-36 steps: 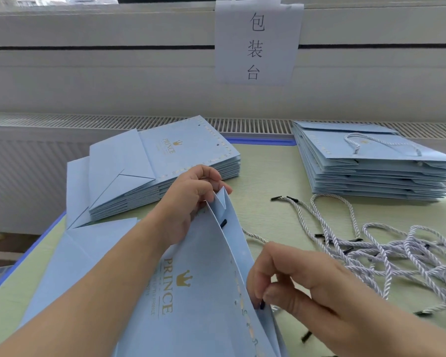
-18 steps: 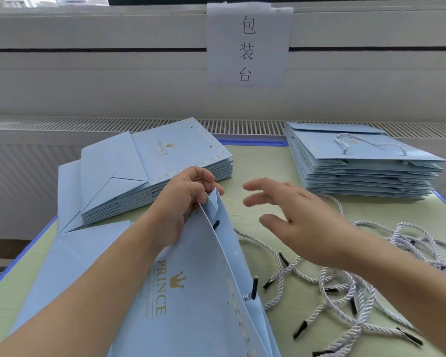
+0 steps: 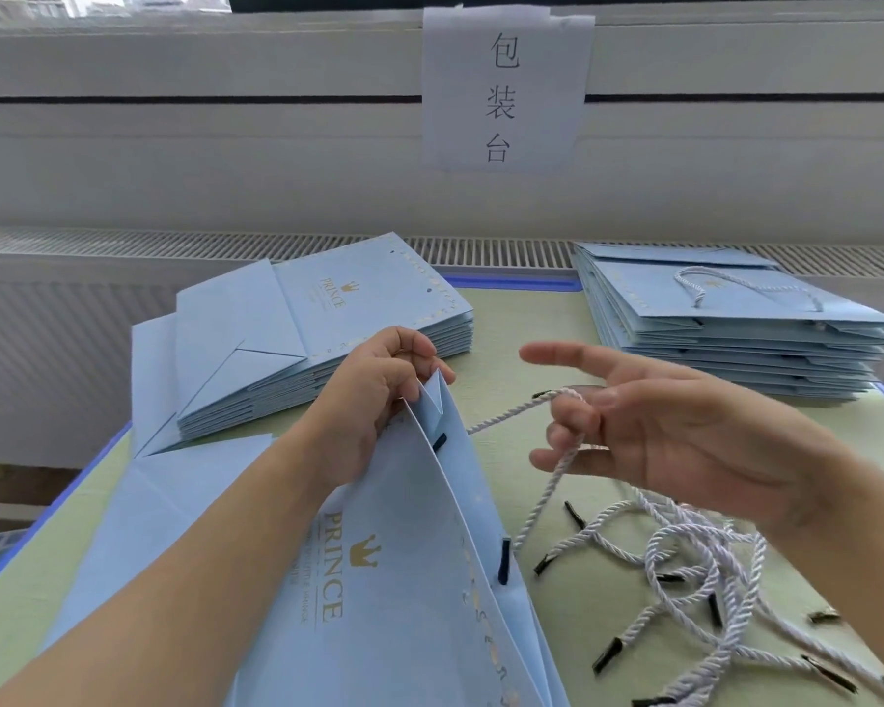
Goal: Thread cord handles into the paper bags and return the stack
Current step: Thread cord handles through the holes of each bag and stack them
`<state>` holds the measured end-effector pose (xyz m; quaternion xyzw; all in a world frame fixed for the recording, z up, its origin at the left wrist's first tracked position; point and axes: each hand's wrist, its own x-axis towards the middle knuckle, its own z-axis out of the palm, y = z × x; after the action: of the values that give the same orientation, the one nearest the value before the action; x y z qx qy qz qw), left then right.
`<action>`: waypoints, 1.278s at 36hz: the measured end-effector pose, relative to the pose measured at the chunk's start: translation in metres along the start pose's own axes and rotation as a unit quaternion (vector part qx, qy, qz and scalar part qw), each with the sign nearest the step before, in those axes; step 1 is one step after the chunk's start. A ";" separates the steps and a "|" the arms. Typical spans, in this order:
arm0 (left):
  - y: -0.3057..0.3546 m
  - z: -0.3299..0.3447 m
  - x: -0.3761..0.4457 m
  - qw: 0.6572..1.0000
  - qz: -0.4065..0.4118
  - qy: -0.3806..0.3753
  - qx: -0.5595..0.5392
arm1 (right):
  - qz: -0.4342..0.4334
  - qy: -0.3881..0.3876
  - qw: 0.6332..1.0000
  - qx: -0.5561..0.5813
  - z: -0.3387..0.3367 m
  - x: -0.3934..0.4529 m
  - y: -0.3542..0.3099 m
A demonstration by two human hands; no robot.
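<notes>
Pale-blue PRINCE bag (image 3: 378, 579) w/ gold crown, left grip (image 3: 373, 395) pinching rim, right grip (image 3: 649, 441) hooking white cord (image 3: 547, 492)

The bag (image 3: 378, 579) is pale blue with gold "PRINCE" lettering, a gold crown and a gold patterned border along its edge. Both stacks (image 3: 327, 329) (image 3: 725, 324) are the same pale blue, the left one showing the gold logo and border. The cords (image 3: 685, 558) are white twisted rope with black tips. The table (image 3: 521, 349) is pale green, edged in blue. The sign (image 3: 501, 89) is white with dark characters.
</notes>
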<state>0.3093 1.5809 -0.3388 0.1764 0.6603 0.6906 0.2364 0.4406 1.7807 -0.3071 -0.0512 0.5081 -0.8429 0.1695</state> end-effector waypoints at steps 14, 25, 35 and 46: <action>-0.004 0.000 0.001 1.000 -0.005 -0.011 -0.006 | 0.025 0.165 0.945 -0.281 0.003 -0.005 0.006; -0.004 0.003 -0.001 0.999 -0.012 -0.018 0.035 | -0.105 0.273 0.804 -0.518 0.008 0.005 0.014; -0.010 0.008 -0.007 0.970 0.084 -0.043 0.224 | -0.019 0.199 0.746 -0.635 0.027 0.008 0.025; 0.049 0.024 -0.021 0.944 0.228 0.005 0.237 | 0.007 0.144 0.721 -0.678 0.068 0.010 0.007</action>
<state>0.3354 1.5878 -0.2873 0.3698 0.7483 0.5504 0.0204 0.4507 1.7174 -0.2820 -0.0269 0.9623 -0.2699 0.0199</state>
